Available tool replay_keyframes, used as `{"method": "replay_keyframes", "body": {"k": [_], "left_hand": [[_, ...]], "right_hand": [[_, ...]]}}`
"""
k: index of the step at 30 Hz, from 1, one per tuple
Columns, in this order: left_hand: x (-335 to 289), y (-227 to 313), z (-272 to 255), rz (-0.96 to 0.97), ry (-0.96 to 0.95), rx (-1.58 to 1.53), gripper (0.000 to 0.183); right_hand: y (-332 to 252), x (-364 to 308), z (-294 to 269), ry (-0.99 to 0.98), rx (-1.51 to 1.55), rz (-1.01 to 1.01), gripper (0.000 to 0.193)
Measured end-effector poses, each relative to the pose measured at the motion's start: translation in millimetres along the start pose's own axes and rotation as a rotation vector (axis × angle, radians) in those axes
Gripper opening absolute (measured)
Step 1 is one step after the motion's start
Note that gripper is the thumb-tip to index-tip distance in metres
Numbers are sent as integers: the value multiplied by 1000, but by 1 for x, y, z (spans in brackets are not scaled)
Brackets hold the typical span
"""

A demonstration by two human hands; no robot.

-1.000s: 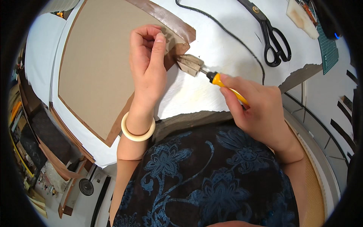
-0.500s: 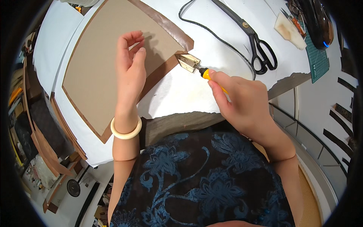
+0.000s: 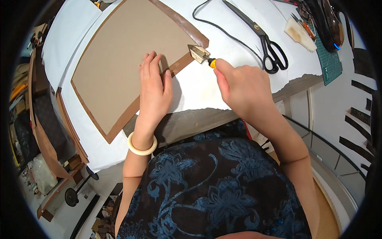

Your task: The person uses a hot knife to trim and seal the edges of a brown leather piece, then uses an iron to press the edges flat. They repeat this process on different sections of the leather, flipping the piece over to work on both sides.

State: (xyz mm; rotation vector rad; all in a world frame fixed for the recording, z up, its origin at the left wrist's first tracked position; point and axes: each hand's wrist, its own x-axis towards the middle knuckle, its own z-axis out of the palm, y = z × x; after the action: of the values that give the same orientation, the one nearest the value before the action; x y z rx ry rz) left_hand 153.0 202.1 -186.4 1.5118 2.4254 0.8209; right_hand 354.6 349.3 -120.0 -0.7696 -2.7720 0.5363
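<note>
A small hand iron (image 3: 199, 54), with a pointed flat metal head and a yellow handle, is gripped in my right hand (image 3: 247, 88). Its tip rests over the brown border at the right corner of a large beige panel (image 3: 113, 55). Along the panel's lower right side runs a brown strip (image 3: 181, 63), part of that border. My left hand (image 3: 154, 85), wearing a cream bangle (image 3: 142, 147) at the wrist, lies on the panel and the strip with its fingers stretched out. A shinier brown flap (image 3: 179, 23) extends along the panel's upper right side.
Black-handled scissors (image 3: 264, 38) lie right of the iron, beside a dark braided cord (image 3: 227, 36). A stained whitish pad (image 3: 298, 35) and a green cutting mat (image 3: 332, 67) are farther right. White paper covers the table, leaving its grey front edge (image 3: 191, 124) exposed.
My left hand has come down from a raised, half-curled pose and moved right onto the panel's edge, fingers now straighter. The iron's tip stays near the panel's right corner. The whole view has shifted slightly.
</note>
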Motion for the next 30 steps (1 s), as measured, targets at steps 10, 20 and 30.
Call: {"method": "replay_keyframes", "body": {"k": [10, 20, 30], "left_hand": [[-10, -7, -6, 55, 17, -31, 52], [22, 1, 15, 275, -10, 318, 56], [9, 28, -95, 405, 334, 587, 39]], "right_hand": [[-13, 0, 8, -40, -19, 7, 8], [44, 2, 0, 381, 463, 298, 19], [60, -9, -6, 824, 1362, 176, 16]]}}
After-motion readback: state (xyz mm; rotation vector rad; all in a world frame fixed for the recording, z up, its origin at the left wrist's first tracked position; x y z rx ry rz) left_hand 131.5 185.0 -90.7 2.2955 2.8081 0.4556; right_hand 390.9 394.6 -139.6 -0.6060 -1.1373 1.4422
